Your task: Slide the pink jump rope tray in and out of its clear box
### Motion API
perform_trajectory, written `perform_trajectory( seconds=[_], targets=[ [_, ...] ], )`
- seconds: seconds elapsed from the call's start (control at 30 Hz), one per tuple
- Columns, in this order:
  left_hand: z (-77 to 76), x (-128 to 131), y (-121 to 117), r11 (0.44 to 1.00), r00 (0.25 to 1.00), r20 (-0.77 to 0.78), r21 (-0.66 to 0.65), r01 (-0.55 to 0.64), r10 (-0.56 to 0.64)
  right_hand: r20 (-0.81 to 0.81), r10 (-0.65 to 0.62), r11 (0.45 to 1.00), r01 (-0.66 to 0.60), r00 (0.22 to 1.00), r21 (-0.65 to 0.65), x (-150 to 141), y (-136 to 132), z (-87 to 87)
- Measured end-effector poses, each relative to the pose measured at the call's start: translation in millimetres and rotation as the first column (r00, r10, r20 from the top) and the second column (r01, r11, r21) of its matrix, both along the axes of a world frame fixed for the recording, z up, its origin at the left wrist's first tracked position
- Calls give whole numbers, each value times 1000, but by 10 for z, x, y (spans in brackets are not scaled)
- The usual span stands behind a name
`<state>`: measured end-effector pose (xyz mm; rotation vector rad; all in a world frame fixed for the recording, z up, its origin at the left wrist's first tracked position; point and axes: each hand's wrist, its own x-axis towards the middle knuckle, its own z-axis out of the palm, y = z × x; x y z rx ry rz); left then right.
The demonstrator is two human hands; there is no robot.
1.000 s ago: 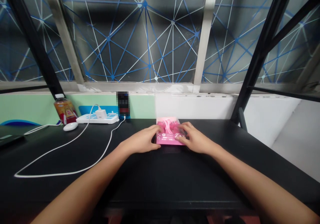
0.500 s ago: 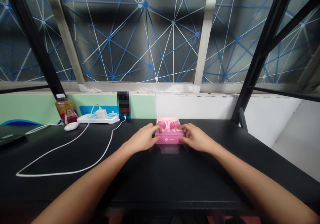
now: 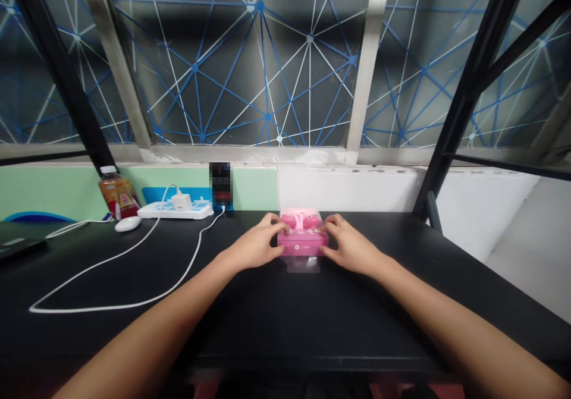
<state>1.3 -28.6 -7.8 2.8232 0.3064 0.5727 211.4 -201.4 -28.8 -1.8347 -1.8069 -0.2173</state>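
Observation:
A small pink box with white print rests on the black table between my two hands. Pink, rounded shapes show on its top, and a clear flap or reflection lies at its front foot. My left hand is curled at the box's left side, its fingers on the top edge and its thumb low on the near corner. On the opposite side, my right hand mirrors this grip, with fingertips at the upper edge and thumb near the lower front corner. Parts of the box sides are hidden behind my fingers.
Left along the wall are a drink bottle, a white mouse and a power strip with a charger. A looped white cable crosses the table to a phone-like device. Black metal posts frame both sides.
My right thumb has shifted slightly down and my fingers have bent a little on the box. The box stays in place.

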Motion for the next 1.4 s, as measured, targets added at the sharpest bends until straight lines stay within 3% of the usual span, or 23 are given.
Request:
perform_trajectory(
  seconds=[0.13,0.33,0.6,0.93,1.13,1.4],
  targets=[
    [-13,14,19,993,994,33,-50,106,-104,15,133,991,-134,991,25,-42,18,6],
    [-20,33,71,993,997,46,-95,71,-67,51,261,965,-262,964,24,-41,35,52],
    [-54,-7,88,992,994,47,-72,105,-102,44,245,955,-233,968,-185,-135,-59,58],
    [78,-58,-7,984,989,-18,-101,148,-150,65,171,985,-172,983,24,-97,-14,22],
    [10,-29,5,991,994,34,-78,106,-104,-43,164,985,-166,985,-39,-10,42,-35],
    [8,7,35,986,990,34,-87,143,-140,-82,172,984,-175,982,-38,38,79,-47]
  ],
)
